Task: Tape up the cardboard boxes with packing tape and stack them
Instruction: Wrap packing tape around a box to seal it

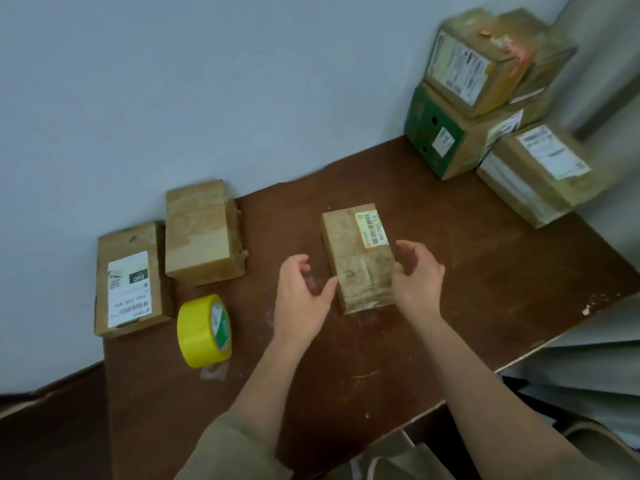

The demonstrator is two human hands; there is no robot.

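A small cardboard box [353, 261] with a barcode label lies flat in the middle of the brown table [346, 368]. My left hand [303, 296] is at its left side, with the thumb tip touching the near left edge and the fingers loosely curved off the box. My right hand [419, 278] is at its right side, thumb against the right edge, fingers curved and spread above the table. Neither hand holds anything. A roll of yellow packing tape [202, 330] stands on edge to the left, a loose end on the table.
Two flat boxes lie at the left by the wall: one with a white label [130, 278] and a plain one [201, 230]. At the back right corner a brown box [478, 60] sits on a green one [440, 133], with another labelled box [540, 171] beside them.
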